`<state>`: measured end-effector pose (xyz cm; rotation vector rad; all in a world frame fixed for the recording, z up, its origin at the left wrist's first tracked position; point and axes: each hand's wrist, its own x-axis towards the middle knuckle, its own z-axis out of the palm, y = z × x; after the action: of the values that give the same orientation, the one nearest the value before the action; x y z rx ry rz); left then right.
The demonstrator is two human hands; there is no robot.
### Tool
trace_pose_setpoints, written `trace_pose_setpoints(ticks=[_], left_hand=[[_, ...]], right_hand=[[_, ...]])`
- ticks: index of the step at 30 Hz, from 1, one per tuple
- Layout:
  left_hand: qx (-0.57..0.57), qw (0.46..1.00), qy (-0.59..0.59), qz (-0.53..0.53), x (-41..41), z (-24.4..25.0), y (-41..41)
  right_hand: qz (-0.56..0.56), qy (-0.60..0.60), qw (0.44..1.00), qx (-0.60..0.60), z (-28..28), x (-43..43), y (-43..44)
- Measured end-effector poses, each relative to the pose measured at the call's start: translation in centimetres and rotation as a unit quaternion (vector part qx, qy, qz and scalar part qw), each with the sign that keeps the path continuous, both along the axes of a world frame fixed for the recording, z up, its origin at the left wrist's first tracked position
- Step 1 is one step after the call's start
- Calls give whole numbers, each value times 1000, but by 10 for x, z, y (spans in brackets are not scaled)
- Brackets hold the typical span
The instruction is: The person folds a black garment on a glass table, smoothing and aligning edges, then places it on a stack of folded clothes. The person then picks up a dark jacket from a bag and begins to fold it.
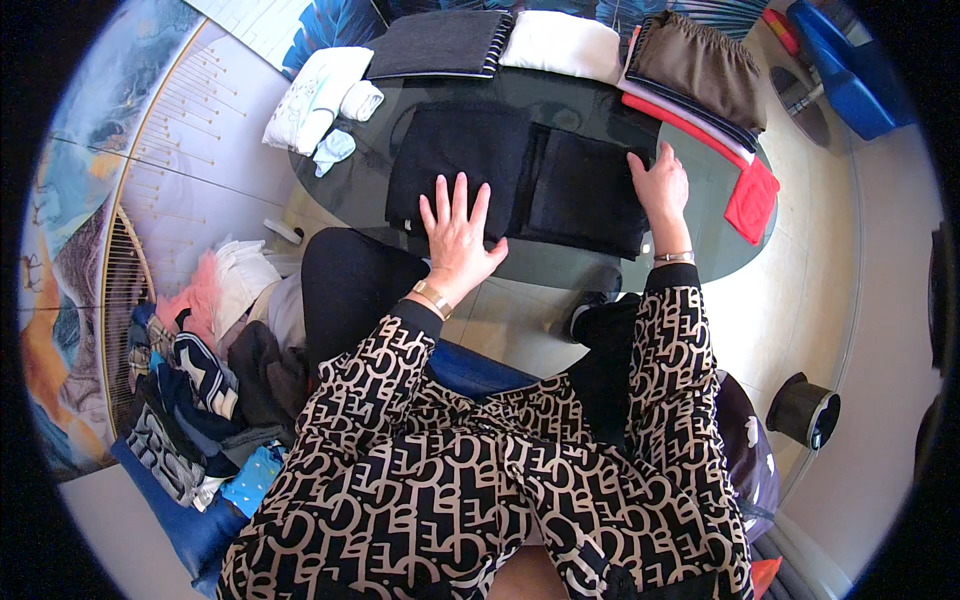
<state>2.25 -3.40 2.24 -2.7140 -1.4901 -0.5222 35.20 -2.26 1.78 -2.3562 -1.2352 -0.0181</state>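
On the dark glass table lies a black garment, partly folded, with a left section [461,142] and a flatter right section [585,187] divided by a crease. My left hand [457,225] rests palm down near the front of the left section, its fingers spread on the cloth. At the garment's right edge is my right hand [661,180], thumb and fingers apart. Its thumb is by the cloth's edge; whether it touches cannot be told. Neither hand holds anything.
Along the table's far side sit a folded grey garment [439,45], white cloth [561,45] and brown trousers [697,67] on a stack, beside red cloth [754,201]. White clothing [319,94] lies at left. Heaped clothes [217,375] fill the seat to my left. A black bin [802,411] stands right.
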Motion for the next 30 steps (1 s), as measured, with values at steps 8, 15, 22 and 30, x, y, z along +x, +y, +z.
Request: trace_pose_setpoints(ticks=[8, 15, 22, 30], left_hand=[[-9, 999, 48, -25, -6, -10, 0], [9, 999, 11, -37, -3, -14, 4], [-29, 997, -44, -59, 49, 2, -12], [-271, 858, -435, -30, 57, 57, -6]], right_hand=[[64, 144, 985, -67, 5, 6, -1], [68, 132, 989, 10, 5, 10, 1], [-31, 85, 995, 33, 15, 47, -7], [-109, 66, 989, 69, 23, 79, -33]])
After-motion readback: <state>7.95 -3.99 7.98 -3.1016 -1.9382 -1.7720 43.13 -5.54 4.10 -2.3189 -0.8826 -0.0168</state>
